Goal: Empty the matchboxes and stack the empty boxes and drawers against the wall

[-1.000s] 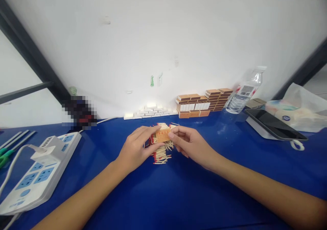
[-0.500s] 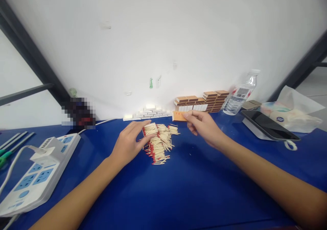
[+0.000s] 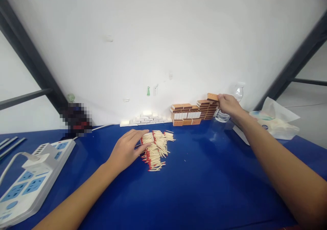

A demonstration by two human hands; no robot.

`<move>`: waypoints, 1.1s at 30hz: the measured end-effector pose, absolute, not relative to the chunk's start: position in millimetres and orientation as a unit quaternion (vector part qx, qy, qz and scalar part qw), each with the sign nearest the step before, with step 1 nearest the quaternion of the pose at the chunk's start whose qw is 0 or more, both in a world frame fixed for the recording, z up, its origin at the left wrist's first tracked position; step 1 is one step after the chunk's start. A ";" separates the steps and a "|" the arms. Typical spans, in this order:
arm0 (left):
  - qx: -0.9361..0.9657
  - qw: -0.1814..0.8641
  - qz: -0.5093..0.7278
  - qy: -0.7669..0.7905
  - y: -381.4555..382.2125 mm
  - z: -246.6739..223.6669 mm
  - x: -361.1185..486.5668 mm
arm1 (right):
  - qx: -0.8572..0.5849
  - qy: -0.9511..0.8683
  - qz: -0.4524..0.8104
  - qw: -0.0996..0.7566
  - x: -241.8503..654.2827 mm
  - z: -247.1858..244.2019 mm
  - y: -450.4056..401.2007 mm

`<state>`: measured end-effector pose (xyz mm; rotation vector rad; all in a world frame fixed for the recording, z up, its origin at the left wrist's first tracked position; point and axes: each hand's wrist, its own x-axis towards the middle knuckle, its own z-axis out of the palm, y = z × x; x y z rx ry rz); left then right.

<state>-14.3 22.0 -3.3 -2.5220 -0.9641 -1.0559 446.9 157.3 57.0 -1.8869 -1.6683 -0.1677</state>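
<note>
My left hand (image 3: 130, 146) grips a small white tray (image 3: 147, 138) filled with matches, at the upper left of a loose pile of red-tipped matches (image 3: 155, 155). At the right, my right hand (image 3: 228, 104) pinches an orange matchbox (image 3: 212, 96) above the right end of the stacked brown and orange matchboxes (image 3: 187, 115). Whether that box touches the stack cannot be made out. Left of this stack, white trays (image 3: 146, 118) form a low stepped pile against the wall.
A water bottle (image 3: 238, 91) stands behind my right hand. Tissues in a plastic pack (image 3: 278, 124) lie at the right, partly behind my forearm. At the left are a white power strip (image 3: 38, 185) with a plugged-in cable and a pixelated dark object (image 3: 76, 117).
My right hand has moved right and up from beside the matches to the right end of the stack, uncovering orange boxes at its base. My left hand still grips the tray. The view has shifted.
</note>
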 end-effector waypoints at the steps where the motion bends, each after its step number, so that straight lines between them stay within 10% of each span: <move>1: -0.864 0.118 -0.361 -0.331 21.9 -3.5 -14.5 | -0.720 -0.626 -0.055 0.294 449.5 61.9 161.9; 13: -0.863 0.106 -0.368 -0.330 20.9 -3.8 -14.5 | -0.726 -0.591 -0.079 0.343 392.0 66.9 134.8; 15: -0.861 0.099 -0.376 -0.329 18.2 -2.8 -11.5 | -0.602 -0.664 0.040 0.442 359.9 62.3 105.9; 22: -0.872 0.061 -0.392 -0.286 -0.7 7.4 7.9 | -0.398 -0.741 0.429 0.330 251.5 29.1 19.3; 33: -0.869 0.070 -0.399 -0.282 0.8 2.8 8.7 | -0.447 -0.664 0.500 0.331 265.0 10.4 29.2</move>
